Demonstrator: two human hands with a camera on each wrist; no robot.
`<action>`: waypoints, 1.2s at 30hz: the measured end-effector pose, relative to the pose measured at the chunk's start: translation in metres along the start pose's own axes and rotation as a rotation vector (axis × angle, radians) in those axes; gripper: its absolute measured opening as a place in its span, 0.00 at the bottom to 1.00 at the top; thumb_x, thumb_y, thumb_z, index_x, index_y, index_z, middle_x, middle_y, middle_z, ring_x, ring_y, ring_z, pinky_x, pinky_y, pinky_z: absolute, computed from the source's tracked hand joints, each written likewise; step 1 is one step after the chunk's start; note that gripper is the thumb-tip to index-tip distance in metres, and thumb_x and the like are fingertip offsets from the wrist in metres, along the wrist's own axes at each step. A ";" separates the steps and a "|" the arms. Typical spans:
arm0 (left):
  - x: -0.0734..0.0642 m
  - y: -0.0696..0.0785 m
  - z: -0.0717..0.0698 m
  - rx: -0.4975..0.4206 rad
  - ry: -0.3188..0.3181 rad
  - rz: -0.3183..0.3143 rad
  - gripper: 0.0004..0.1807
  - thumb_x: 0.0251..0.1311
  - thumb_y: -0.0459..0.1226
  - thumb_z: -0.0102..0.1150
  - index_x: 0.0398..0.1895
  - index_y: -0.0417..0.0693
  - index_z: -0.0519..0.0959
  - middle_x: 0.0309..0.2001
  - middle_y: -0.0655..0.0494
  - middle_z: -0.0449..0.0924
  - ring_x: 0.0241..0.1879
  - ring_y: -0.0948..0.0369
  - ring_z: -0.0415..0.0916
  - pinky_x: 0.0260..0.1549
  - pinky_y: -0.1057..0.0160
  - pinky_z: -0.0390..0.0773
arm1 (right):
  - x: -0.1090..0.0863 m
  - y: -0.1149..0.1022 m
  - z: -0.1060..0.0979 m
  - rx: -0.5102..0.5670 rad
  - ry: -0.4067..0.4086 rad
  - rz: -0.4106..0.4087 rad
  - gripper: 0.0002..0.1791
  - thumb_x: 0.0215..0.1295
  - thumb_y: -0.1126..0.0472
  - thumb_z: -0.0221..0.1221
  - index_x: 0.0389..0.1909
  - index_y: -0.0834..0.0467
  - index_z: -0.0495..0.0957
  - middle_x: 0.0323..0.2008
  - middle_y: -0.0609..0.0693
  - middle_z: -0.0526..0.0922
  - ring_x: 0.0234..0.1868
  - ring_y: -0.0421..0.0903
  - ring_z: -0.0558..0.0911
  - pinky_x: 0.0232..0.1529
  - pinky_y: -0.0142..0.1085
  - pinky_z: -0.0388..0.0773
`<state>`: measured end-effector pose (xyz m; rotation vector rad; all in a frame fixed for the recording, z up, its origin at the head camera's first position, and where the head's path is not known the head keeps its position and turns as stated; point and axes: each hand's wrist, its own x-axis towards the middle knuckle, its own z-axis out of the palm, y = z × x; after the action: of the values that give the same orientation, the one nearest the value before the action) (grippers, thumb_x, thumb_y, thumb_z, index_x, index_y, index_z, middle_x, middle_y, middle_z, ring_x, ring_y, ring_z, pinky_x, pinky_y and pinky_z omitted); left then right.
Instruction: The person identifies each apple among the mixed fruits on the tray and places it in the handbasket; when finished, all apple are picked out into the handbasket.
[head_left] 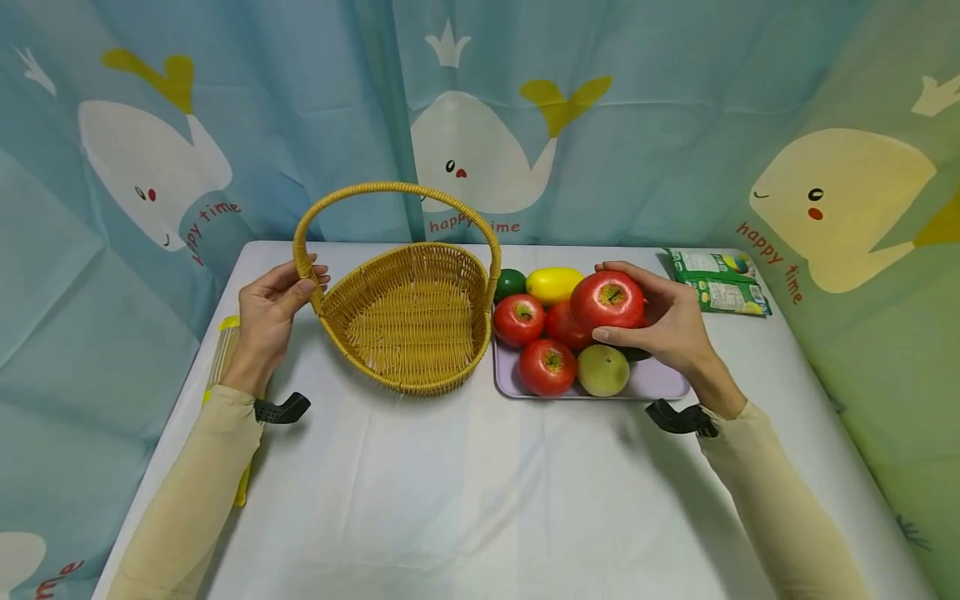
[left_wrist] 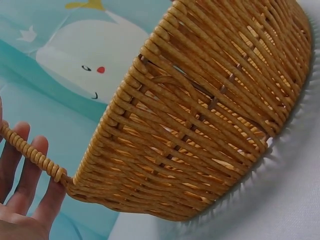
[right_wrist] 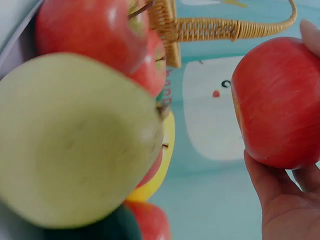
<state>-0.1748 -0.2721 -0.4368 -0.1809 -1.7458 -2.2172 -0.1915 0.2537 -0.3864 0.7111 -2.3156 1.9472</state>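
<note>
My left hand (head_left: 268,315) grips the lower left end of the handle of a wicker basket (head_left: 405,379); in the left wrist view its fingers (left_wrist: 31,175) curl round the wrapped handle (left_wrist: 37,156). No fruit shows inside the basket. Above the fruit on the lilac tray (head_left: 660,385), my right hand (head_left: 671,321) holds a red apple (head_left: 606,302) between thumb and fingers. Below it lie other red apples (head_left: 547,367), a yellow-green pear (head_left: 603,371), a yellow fruit (head_left: 553,285) and a dark green fruit (head_left: 510,284). The held apple hides part of the pile.
Green snack packets (head_left: 720,282) lie at the back right of the white table (head_left: 450,500). A yellow-edged flat pack (head_left: 225,350) lies along the left side, partly under my left forearm. A patterned curtain (head_left: 315,108) hangs behind the table and at both sides.
</note>
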 end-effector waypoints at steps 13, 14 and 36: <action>0.001 -0.001 0.000 -0.015 0.013 0.013 0.20 0.69 0.24 0.64 0.63 0.28 0.81 0.46 0.51 0.92 0.45 0.58 0.90 0.49 0.65 0.89 | 0.021 -0.005 0.029 0.030 -0.067 -0.033 0.43 0.46 0.82 0.75 0.69 0.65 0.77 0.63 0.53 0.85 0.59 0.49 0.84 0.60 0.31 0.85; 0.001 -0.001 0.000 -0.015 0.013 0.014 0.20 0.69 0.24 0.64 0.63 0.28 0.81 0.46 0.51 0.92 0.45 0.58 0.90 0.49 0.65 0.89 | 0.022 -0.005 0.031 0.036 -0.075 -0.037 0.43 0.46 0.82 0.75 0.69 0.66 0.77 0.63 0.53 0.85 0.59 0.49 0.84 0.60 0.32 0.85; 0.000 -0.003 0.000 -0.016 -0.002 0.020 0.21 0.70 0.25 0.64 0.64 0.24 0.78 0.45 0.52 0.92 0.45 0.59 0.90 0.48 0.66 0.89 | 0.033 -0.015 0.094 0.030 -0.206 0.011 0.42 0.48 0.70 0.81 0.69 0.55 0.80 0.62 0.51 0.85 0.60 0.51 0.83 0.57 0.39 0.88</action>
<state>-0.1760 -0.2717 -0.4397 -0.2038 -1.7196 -2.2184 -0.1906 0.1532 -0.3829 0.9455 -2.4107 2.0043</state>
